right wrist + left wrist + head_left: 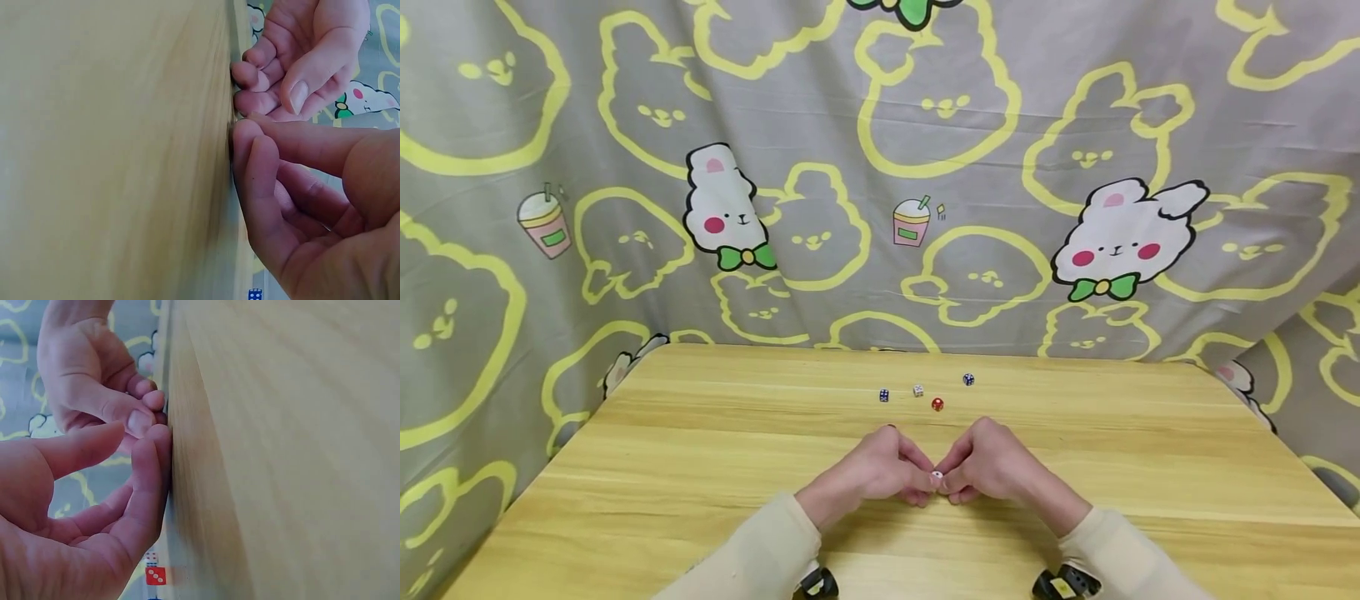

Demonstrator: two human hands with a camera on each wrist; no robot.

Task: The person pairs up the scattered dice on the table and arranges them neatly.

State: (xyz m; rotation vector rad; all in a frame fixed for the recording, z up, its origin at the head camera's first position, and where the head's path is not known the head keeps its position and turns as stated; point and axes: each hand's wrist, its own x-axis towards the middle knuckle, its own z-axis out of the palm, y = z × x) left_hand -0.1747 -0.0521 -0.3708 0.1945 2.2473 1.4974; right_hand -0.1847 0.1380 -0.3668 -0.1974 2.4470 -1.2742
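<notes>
A small white die [937,474] with a dark spot on its upper face shows between the fingertips of both hands, low over the near middle of the wooden table. My right hand [992,462] pinches it, thumb and index fingertips meeting in the right wrist view. Fingertips of my left hand [883,467] come up against the right fingertips; in the right wrist view the left thumb [299,97] stands apart from its fingers. Both wrist views have the die hidden behind fingers.
Beyond the hands lie a red die [937,404], a white die [918,390], a blue die [883,395] and another blue die [968,379]. The wooden table [700,433] ends at a patterned grey curtain [820,100].
</notes>
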